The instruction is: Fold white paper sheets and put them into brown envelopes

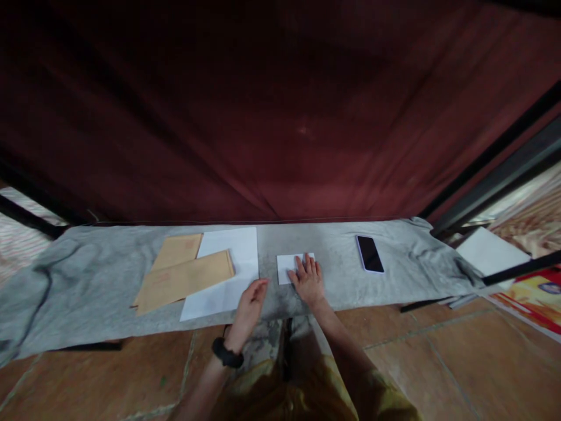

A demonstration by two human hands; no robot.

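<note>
Right hand (309, 280): fingers spread, palm flat down on the near-right part of a small white paper (286, 266). Left hand (250, 304): loosely open, seen edge-on, pinching nothing; fingertips at the near-right edge of a large white sheet (230, 257), can't tell if they touch it. Black wristband (227, 354) on the left wrist. Small paper: plain white rectangle, looks folded down, no print visible, lying flat on the grey cloth (87, 280) that covers the bench, roughly mid-bench, just right of the large sheet with a strip of cloth between them. Counts: 1 small paper, 1 large white sheet, 2 brown envelopes. The rear envelope (177, 250) sits partly under the front envelope (184, 282); both overlap the left side of the large sheet. 1 phone (370, 254), dark screen up, light case edge, well right of the right hand and clear of everything else. 1 more white sheet (491, 251) off the bench at far right, beside dark bars. Cloth is rumpled at both ends. Dark red curtain (280, 117) hangs behind the bench; reddish floor tiles (438, 351) in front.
</note>
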